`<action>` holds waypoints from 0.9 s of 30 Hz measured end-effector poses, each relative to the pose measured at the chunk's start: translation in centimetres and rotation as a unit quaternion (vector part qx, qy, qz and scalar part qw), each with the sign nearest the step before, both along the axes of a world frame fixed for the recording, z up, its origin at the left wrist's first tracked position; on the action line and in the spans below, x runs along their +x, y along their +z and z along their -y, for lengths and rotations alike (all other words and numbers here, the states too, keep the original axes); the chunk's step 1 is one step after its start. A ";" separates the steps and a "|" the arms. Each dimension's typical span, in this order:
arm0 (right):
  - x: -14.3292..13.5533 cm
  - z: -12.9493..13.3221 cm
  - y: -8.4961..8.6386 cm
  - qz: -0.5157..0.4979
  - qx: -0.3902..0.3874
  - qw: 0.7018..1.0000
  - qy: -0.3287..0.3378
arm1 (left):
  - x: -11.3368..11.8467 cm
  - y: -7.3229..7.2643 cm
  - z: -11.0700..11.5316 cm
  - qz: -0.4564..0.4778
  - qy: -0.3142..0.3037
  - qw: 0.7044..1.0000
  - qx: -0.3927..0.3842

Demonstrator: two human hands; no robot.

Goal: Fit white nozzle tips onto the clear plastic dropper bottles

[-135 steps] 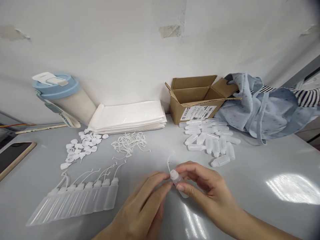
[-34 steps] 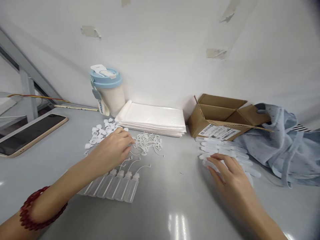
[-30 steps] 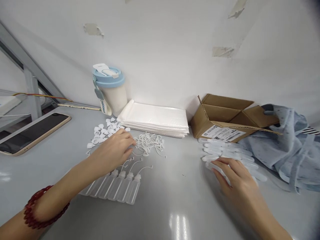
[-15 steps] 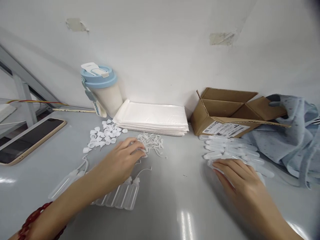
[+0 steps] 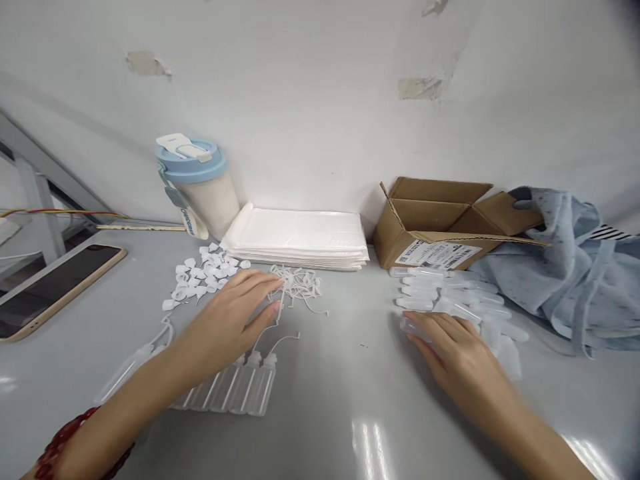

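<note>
My left hand (image 5: 235, 317) is at the left edge of a pile of thin white bent tubes (image 5: 303, 283), thumb and fingers apart, with nothing visibly gripped. Below it stretches a row of small clear plastic bottles (image 5: 245, 387), partly hidden by my forearm; thin tubes rise from the necks of the rightmost ones. My right hand (image 5: 450, 347) is closed around one small clear bottle (image 5: 413, 327), whose end sticks out past the fingertips. Beside that hand lies a heap of similar loose bottles (image 5: 450, 290). White cone-shaped caps (image 5: 205, 270) are scattered behind my left wrist.
A stack of white padded envelopes (image 5: 300, 230) lies against the wall, between a blue-lidded cup (image 5: 207, 190) and an open cardboard box (image 5: 400, 237). Blue-grey cloth (image 5: 555, 287) is bunched at the right. A phone (image 5: 55, 290) rests at the left.
My left thumb and fingers have parted at the tube pile and drawn slightly left. My right hand has moved a little left with the bottle. The view has shifted slightly.
</note>
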State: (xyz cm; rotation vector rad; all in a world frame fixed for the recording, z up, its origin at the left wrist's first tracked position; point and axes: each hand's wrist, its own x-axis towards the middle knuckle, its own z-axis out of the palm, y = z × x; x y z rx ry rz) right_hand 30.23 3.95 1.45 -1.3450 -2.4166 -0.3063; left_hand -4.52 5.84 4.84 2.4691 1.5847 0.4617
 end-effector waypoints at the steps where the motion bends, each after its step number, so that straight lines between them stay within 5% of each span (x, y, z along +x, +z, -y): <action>1: -0.1 0.0 0.0 -0.005 -0.004 1.000 0.002 | 0.0 0.0 0.0 0.000 0.008 1.000 0.002; 21: -2.1 1.8 2.1 -0.132 -0.015 0.989 0.071 | 0.0 -1.0 -0.1 0.010 0.027 0.999 0.040; 27: -2.3 2.1 2.1 -0.146 -0.024 0.986 0.081 | 0.8 0.2 0.5 0.080 0.081 0.992 0.050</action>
